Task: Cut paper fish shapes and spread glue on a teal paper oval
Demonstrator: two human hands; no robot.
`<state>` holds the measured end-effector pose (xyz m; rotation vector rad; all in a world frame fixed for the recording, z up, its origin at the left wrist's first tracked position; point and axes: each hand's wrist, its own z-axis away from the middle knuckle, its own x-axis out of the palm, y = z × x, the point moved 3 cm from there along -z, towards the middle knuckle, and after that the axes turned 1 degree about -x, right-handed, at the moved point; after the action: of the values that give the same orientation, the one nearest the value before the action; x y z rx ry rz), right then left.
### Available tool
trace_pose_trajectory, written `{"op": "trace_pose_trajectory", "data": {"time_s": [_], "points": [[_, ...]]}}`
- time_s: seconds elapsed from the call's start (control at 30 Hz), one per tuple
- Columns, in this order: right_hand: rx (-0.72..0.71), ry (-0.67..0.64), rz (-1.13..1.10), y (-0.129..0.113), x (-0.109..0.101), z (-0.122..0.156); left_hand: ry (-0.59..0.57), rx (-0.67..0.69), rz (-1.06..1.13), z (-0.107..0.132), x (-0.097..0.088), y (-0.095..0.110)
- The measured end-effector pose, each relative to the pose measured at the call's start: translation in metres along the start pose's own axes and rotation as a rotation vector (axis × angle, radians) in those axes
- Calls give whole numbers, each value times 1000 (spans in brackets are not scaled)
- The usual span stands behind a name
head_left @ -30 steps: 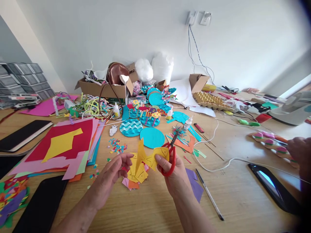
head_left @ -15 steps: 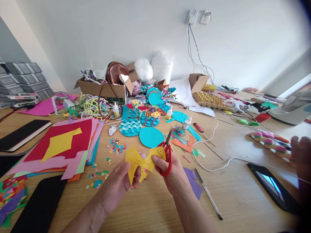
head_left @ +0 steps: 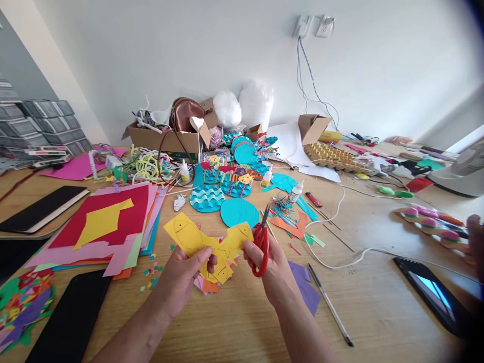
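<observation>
My left hand [head_left: 182, 275] pinches a yellow paper sheet [head_left: 189, 236] with fish outlines drawn on it, holding it above the wooden table [head_left: 245, 322]. My right hand [head_left: 274, 267] grips red-handled scissors [head_left: 261, 241], their blades pointing up and away, and its thumb also touches the right part of the yellow paper [head_left: 238, 237]. More yellow and orange paper scraps [head_left: 212, 282] lie on the table just beneath both hands.
A stack of coloured paper sheets [head_left: 109, 224] lies to the left, teal paper discs [head_left: 238, 212] and glue bottles [head_left: 296, 191] lie beyond. A pen [head_left: 330, 305], white cable [head_left: 340, 257] and phone [head_left: 434, 292] sit to the right. Another person's hand [head_left: 476, 242] shows at the right edge.
The left hand has turned and spread the yellow paper out flat to the left, so the drawn fish now faces up. The right hand with the scissors stayed close by.
</observation>
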<state>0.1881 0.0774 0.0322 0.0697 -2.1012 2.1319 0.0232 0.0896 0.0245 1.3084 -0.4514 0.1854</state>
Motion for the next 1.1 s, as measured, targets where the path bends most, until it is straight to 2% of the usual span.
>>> {"op": "trace_pose_trajectory", "data": {"time_s": [0.1,0.17,0.3,0.37,0.6,1.1], "points": [[-4,-36,202,-6,-2,18,110,33,55,-3,-6,6],[26,-172,307,-6,4,32,157,63,79,-6,-7,10],[68,-344,513,3,23,47,163,91,104,-7,-2,12],[88,-373,562,7,31,46,155,86,103,-5,1,12],[73,-344,580,8,38,35,143,61,121,1,8,11],[71,-297,443,12,38,34,182,40,109,3,14,8]]}}
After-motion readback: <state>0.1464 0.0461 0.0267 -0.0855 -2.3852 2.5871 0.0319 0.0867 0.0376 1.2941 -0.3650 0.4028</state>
